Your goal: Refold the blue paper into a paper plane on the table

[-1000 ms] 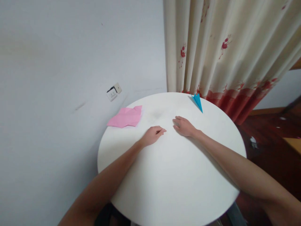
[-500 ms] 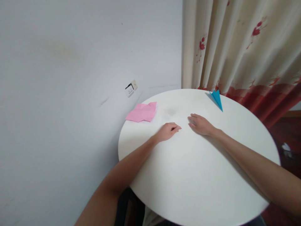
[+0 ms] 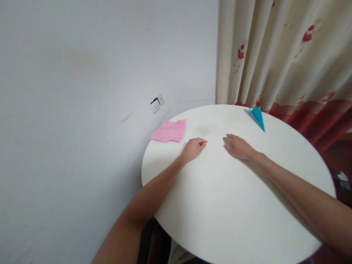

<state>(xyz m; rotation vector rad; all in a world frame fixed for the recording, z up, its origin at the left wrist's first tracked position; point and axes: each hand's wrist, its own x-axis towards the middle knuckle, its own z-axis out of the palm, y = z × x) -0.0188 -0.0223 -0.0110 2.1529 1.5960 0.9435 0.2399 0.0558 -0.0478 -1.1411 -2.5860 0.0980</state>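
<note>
My left hand (image 3: 194,148) is over the near side of the pink sheet of paper (image 3: 169,131), a little to its right and apart from it. Its fingers are curled in toward the thumb, and nothing shows in them. The paper is creased, with uneven edges, and lies at the far left of the white round table (image 3: 233,205). My right hand (image 3: 238,146) rests on the tabletop, fingers apart and holding nothing. Beyond it, near the far right edge, lies a blue folded paper plane (image 3: 258,118), its point toward me.
A white wall with a socket (image 3: 155,106) borders the table on the left. Cream curtains with red flowers (image 3: 275,55) hang behind it. Something white (image 3: 343,176) is on the dark floor at the right. Part of a dark chair (image 3: 154,242) shows below the table edge.
My left hand has moved left and slightly away from me, closer to the pink paper. My right hand has hardly moved on the table. The whole view has shifted a little.
</note>
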